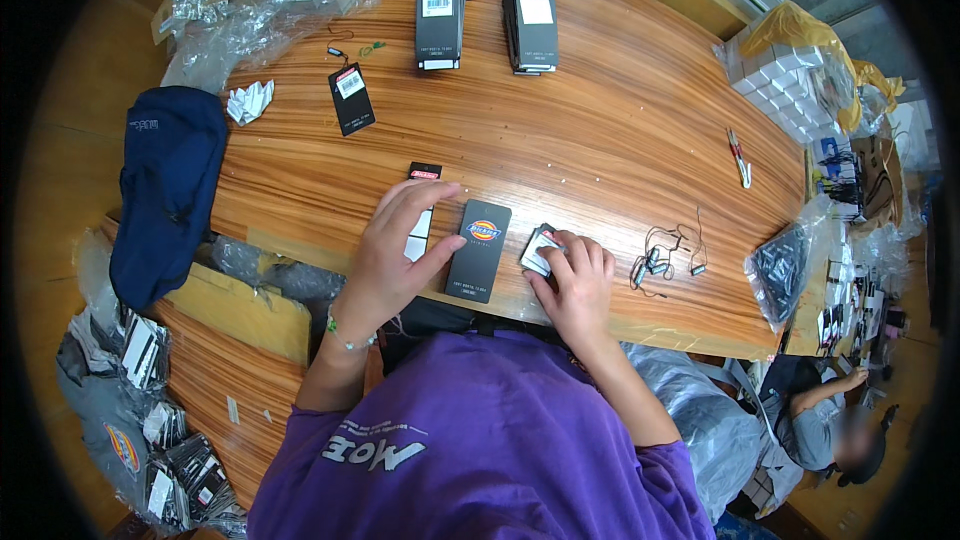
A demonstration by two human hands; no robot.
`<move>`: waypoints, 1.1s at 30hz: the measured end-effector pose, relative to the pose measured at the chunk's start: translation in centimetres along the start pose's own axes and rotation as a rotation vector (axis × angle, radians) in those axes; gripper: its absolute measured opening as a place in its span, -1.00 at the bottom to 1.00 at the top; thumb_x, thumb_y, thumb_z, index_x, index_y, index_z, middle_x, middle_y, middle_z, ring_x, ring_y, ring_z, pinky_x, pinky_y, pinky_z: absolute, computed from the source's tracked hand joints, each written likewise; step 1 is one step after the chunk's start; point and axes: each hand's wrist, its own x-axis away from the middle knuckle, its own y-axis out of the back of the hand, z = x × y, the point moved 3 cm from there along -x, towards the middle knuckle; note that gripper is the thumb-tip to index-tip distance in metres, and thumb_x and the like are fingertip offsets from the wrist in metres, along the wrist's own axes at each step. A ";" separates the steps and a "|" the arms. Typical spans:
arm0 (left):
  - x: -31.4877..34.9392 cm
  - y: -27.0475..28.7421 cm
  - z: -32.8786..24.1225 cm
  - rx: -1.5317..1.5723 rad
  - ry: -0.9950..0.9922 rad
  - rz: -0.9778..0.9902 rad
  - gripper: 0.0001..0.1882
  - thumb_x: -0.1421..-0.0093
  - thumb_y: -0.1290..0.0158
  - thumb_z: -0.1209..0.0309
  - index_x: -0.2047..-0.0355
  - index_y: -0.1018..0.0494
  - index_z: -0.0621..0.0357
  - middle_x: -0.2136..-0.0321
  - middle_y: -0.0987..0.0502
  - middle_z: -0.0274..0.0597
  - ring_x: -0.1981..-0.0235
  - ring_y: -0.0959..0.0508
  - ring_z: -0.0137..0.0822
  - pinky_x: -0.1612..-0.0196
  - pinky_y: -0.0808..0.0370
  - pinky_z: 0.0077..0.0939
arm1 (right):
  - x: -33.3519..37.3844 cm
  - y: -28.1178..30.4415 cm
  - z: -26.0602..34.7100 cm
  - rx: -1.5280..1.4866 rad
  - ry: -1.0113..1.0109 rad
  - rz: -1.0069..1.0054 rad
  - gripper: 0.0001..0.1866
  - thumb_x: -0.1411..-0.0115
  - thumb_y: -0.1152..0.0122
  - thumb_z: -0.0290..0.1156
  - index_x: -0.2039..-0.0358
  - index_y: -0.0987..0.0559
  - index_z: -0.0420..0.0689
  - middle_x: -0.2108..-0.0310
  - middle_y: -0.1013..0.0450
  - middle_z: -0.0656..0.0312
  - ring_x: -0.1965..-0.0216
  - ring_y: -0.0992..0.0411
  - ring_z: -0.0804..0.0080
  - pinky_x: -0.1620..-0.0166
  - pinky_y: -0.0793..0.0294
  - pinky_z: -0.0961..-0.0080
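On the table (620, 130), the tag (478, 250) is steadied by the spread left hand (392, 250); the small card (538, 252), pinched by the right hand (578, 275), should be kept flat.

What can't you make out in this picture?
- Head view: the small card under the right hand is mostly covered by its fingers.
- The tag under the left hand shows only its ends.
- The cords are too small to tell apart.
- The table's near edge is hidden by the person's body.
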 end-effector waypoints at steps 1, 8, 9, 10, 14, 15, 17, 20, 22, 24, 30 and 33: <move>0.3 0.0 0.4 0.004 0.008 -0.006 -0.55 0.06 -0.14 0.53 0.10 -0.35 0.19 0.14 -0.45 -0.13 0.05 -0.39 -0.14 -0.02 -0.28 -0.36 | 0.1 -0.2 0.0 -0.007 -0.008 0.018 -0.62 0.12 -0.29 -0.28 0.27 -0.45 -0.11 0.05 -0.28 0.07 0.01 -0.21 0.13 0.03 -0.14 0.13; 1.2 0.1 1.5 -0.016 0.045 -0.001 -0.51 0.01 -0.12 0.51 0.03 -0.29 0.19 0.16 -0.46 -0.11 0.09 -0.42 -0.15 0.01 -0.31 -0.39 | -1.1 0.6 0.7 -0.001 0.066 0.008 -0.65 0.10 -0.26 -0.35 0.28 -0.41 -0.16 0.07 -0.29 0.07 0.03 -0.23 0.14 0.03 -0.17 0.18; 1.2 0.1 1.6 -0.014 0.055 -0.003 -0.50 0.01 -0.12 0.51 0.02 -0.28 0.19 0.16 -0.46 -0.12 0.08 -0.42 -0.15 0.01 -0.31 -0.39 | -1.1 0.5 0.6 0.004 0.072 0.032 -0.65 0.09 -0.25 -0.36 0.28 -0.41 -0.16 0.06 -0.28 0.07 0.03 -0.23 0.14 0.03 -0.17 0.18; 1.2 0.1 1.7 -0.011 0.064 -0.004 -0.49 0.00 -0.12 0.51 0.01 -0.27 0.19 0.16 -0.46 -0.12 0.08 -0.42 -0.16 0.01 -0.31 -0.39 | -1.1 0.4 0.5 0.008 0.078 0.055 -0.66 0.09 -0.25 -0.37 0.29 -0.40 -0.16 0.06 -0.28 0.06 0.03 -0.23 0.14 0.02 -0.17 0.18; 0.9 -0.1 1.7 -0.056 0.059 0.007 -0.49 -0.03 -0.11 0.45 -0.01 -0.23 0.13 0.16 -0.46 -0.14 0.08 -0.42 -0.11 0.04 -0.35 -0.33 | -1.6 0.6 0.2 -0.055 0.096 0.096 -0.67 0.09 -0.25 -0.37 0.30 -0.41 -0.16 0.05 -0.28 0.05 0.03 -0.23 0.12 0.02 -0.17 0.19; 0.8 -0.2 1.6 -0.044 0.079 0.001 -0.53 -0.03 -0.11 0.44 0.02 -0.27 0.14 0.17 -0.46 -0.16 0.09 -0.42 -0.12 0.05 -0.35 -0.34 | -1.6 0.6 0.1 -0.059 0.109 0.109 -0.68 0.09 -0.25 -0.37 0.30 -0.41 -0.16 0.05 -0.28 0.05 0.04 -0.24 0.12 0.02 -0.18 0.20; 0.5 -0.5 1.4 -0.023 0.121 -0.010 -0.61 -0.03 -0.11 0.42 0.10 -0.33 0.15 0.19 -0.46 -0.18 0.11 -0.42 -0.13 0.06 -0.35 -0.34 | -1.7 1.0 -0.2 -0.096 0.119 0.113 -0.68 0.08 -0.25 -0.38 0.31 -0.41 -0.17 0.07 -0.29 0.05 0.05 -0.24 0.11 0.03 -0.19 0.21; 0.5 -0.8 2.6 -0.273 0.035 0.011 -0.72 -0.02 -0.13 0.33 0.26 -0.42 0.16 0.20 -0.45 -0.22 0.10 -0.38 -0.15 0.05 -0.31 -0.31 | -1.7 1.8 -0.4 -0.198 0.079 0.057 -0.70 0.08 -0.25 -0.38 0.32 -0.41 -0.18 0.11 -0.31 0.06 0.08 -0.26 0.11 0.05 -0.22 0.24; -0.1 -1.2 2.5 -0.335 0.044 0.046 -0.76 0.04 -0.17 0.33 0.37 -0.45 0.15 0.19 -0.44 -0.22 0.10 -0.36 -0.17 0.05 -0.29 -0.33 | -1.6 1.8 -1.3 -0.272 0.009 -0.020 -0.69 0.07 -0.25 -0.38 0.32 -0.42 -0.19 0.14 -0.32 0.06 0.12 -0.27 0.11 0.07 -0.23 0.26; -0.8 -1.8 2.3 -0.325 0.058 0.163 -0.66 0.12 -0.23 0.24 0.34 -0.48 0.12 0.16 -0.42 -0.23 0.06 -0.31 -0.19 -0.01 -0.22 -0.30 | -1.7 1.6 -2.2 -0.314 -0.107 0.014 -0.65 0.08 -0.27 -0.35 0.28 -0.42 -0.20 0.24 -0.33 0.11 0.20 -0.27 0.16 0.13 -0.24 0.27; -2.0 -3.5 2.8 -0.332 0.103 0.351 -0.47 0.23 -0.27 0.18 0.20 -0.49 0.08 0.16 -0.41 -0.28 0.05 -0.29 -0.21 -0.07 -0.15 -0.30 | -2.7 2.1 -1.7 -0.204 -0.093 0.082 -0.55 0.16 -0.34 -0.32 0.22 -0.48 -0.17 0.30 -0.33 0.16 0.24 -0.26 0.22 0.18 -0.24 0.33; -2.0 -3.5 2.8 -0.370 0.058 0.363 -0.44 0.26 -0.27 0.16 0.19 -0.48 0.06 0.16 -0.41 -0.29 0.06 -0.29 -0.22 -0.07 -0.14 -0.30 | -2.6 1.8 -2.2 -0.203 -0.097 0.048 -0.60 0.17 -0.36 -0.33 0.27 -0.52 -0.15 0.29 -0.33 0.17 0.23 -0.26 0.23 0.18 -0.23 0.35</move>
